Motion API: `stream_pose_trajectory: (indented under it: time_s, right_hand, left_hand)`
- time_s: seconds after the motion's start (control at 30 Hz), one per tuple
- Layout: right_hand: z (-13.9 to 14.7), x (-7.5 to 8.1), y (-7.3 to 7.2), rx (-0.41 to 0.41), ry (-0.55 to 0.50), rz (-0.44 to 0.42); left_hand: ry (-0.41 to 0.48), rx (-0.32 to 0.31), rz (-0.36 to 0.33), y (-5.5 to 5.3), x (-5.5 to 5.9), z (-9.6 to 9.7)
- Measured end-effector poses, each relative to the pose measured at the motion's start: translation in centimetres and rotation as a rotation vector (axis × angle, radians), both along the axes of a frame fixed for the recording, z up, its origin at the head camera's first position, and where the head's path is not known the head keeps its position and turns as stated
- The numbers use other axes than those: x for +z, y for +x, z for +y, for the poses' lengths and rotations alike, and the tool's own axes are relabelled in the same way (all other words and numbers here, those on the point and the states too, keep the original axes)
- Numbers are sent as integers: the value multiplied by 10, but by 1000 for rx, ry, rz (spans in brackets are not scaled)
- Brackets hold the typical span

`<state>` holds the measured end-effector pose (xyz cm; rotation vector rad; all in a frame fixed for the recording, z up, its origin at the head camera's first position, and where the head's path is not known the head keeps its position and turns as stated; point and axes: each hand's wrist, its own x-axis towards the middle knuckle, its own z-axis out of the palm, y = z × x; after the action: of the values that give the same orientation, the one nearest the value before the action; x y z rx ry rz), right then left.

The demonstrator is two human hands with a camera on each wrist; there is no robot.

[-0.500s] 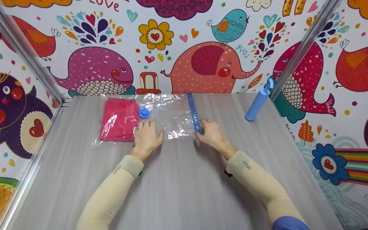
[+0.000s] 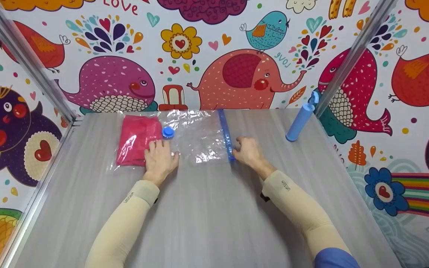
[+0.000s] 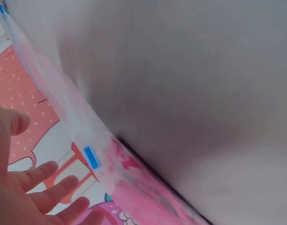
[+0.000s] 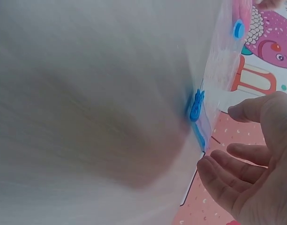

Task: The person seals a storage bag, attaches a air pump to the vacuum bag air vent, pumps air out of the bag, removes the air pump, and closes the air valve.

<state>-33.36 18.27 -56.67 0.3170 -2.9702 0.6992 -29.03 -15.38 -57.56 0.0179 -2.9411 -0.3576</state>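
A clear plastic storage bag [image 2: 199,143] lies flat near the back of the table, with a folded pink-red cloth [image 2: 134,137] in its left part. Beside the cloth sits a round blue valve cap [image 2: 168,132]. My left hand [image 2: 159,159] is above the bag's front edge, overlapping the cloth's right corner, its fingers spread in the left wrist view. At the bag's right end runs a blue zip strip [image 2: 225,128]; its small blue slider [image 4: 197,106] shows in the right wrist view. Just right of the strip, my right hand [image 2: 251,152] has loosely bent fingers and holds nothing.
A blue hand pump [image 2: 299,123] stands at the back right of the grey table [image 2: 207,208]. Printed cartoon walls [image 2: 184,82] border the table at the back and sides, with metal posts [image 2: 343,70] at the corners.
My left hand has shifted left along the bag toward the cloth. My right hand has drawn slightly right, off the zip strip's front end, which now shows. Bag and pump stay in place.
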Motion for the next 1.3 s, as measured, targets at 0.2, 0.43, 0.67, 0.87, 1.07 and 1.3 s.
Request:
stream_pose_trajectory:
  time_s: [0.2,0.43,0.67,0.87,1.07,1.3]
  right_hand:
    - [3,0,-8,-44,-17,-87]
    - [3,-2,-13,-84,-57,-189]
    - [8,-8,-22,-134,-97,-206]
    - [7,-14,-28,-148,-146,-238]
    - [5,-34,-42,-116,-230,-220]
    - [-13,-11,-30,-197,-320,-301]
  left_hand:
    - [-6,34,10,-2,-3,-14]
    - [-10,84,-8,-6,-5,-33]
    - [-50,159,-18,-9,-12,-49]
    - [-27,244,-71,-8,-21,-64]
    - [31,295,-101,-9,-28,-72]
    - [53,296,-126,-10,-27,-74]
